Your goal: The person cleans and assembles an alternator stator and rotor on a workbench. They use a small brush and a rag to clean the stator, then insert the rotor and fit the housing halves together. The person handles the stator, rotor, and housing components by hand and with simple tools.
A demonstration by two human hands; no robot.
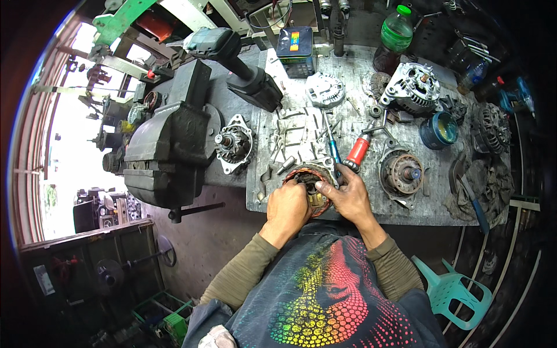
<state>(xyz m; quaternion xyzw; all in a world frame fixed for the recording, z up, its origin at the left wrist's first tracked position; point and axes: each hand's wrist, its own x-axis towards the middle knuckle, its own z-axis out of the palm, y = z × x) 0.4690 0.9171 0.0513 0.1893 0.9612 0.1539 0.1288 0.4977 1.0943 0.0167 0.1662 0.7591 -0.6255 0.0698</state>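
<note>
At the bench's front edge, an open alternator housing with a ring of copper windings [309, 172] stands between my hands. My left hand [288, 204] is closed, its fingertips reaching inside the ring; whatever they pinch is hidden. My right hand [353, 200] grips the right side of the housing, thumb at the inner edge and fingers around the outside. Brassy parts show inside, under my thumb. Just beyond lie a blue-handled screwdriver [334, 151] and a red-bodied tool [357, 152]. An alternator rotor in its end bracket [401, 175] sits right of my right hand.
A large bench vise [168, 145] stands left, beside another rotor [233, 144]. Behind are a cordless impact wrench [246, 72], a dark tin [295, 52], a green-capped bottle [397, 35] and an alternator [413, 87]. Right are a blue tub [439, 130] and rags [490, 194]. A teal stool [458, 296] stands below.
</note>
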